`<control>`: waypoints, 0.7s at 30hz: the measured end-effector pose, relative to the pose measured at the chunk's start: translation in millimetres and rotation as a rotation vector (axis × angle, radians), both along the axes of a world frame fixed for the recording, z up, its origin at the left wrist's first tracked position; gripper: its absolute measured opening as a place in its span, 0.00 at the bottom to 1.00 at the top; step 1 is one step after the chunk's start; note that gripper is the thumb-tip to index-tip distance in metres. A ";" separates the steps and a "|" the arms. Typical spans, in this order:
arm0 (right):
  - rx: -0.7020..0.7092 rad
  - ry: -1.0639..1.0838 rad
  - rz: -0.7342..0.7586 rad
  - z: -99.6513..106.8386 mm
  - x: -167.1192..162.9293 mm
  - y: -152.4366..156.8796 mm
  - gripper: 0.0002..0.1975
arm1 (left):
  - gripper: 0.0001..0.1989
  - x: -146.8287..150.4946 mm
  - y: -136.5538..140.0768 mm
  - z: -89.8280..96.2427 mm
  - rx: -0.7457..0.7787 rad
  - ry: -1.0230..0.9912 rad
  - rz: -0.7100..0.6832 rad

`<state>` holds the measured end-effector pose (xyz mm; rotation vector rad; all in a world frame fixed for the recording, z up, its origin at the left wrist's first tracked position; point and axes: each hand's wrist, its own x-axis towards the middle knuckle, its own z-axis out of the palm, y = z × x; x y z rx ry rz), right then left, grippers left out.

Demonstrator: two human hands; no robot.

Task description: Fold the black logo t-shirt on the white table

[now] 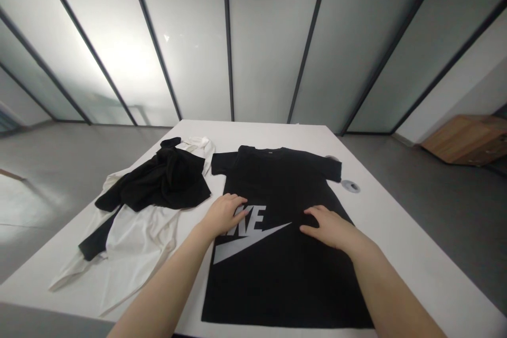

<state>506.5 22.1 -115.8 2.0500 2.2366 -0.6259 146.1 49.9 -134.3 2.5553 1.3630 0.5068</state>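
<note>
A black T-shirt (277,280) with a large white print lies spread flat on the white table (400,253), its collar at the far side and its hem near me. Over the shirt's left side, at the lettering, is my left hand (225,214), fingers apart and holding nothing. My right hand (328,226) is over the right half of the shirt, thumb and fingers parted, with nothing in it. Whether either palm presses on the cloth I cannot tell. Both sleeves of the shirt stretch outward.
Left of the shirt lies a crumpled black garment (170,179) on top of white clothing (138,237). A round grey cable-hole cover (350,186) is set in the table near the right sleeve. Frosted glass panels (269,37) stand behind, and a wooden cabinet (467,140) is at far right.
</note>
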 end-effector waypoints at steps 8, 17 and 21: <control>0.308 0.117 0.165 4.7 -54.7 22.0 0.25 | 0.20 -4.7 7.0 -22.6 0.091 0.013 0.106; 0.355 -0.137 -0.250 -46.4 1.2 93.4 0.34 | 0.29 -5.9 6.8 -54.8 0.107 0.143 0.221; 0.338 -0.193 -0.231 -62.8 7.6 86.5 0.36 | 0.29 -6.5 3.4 -42.6 0.104 0.135 0.200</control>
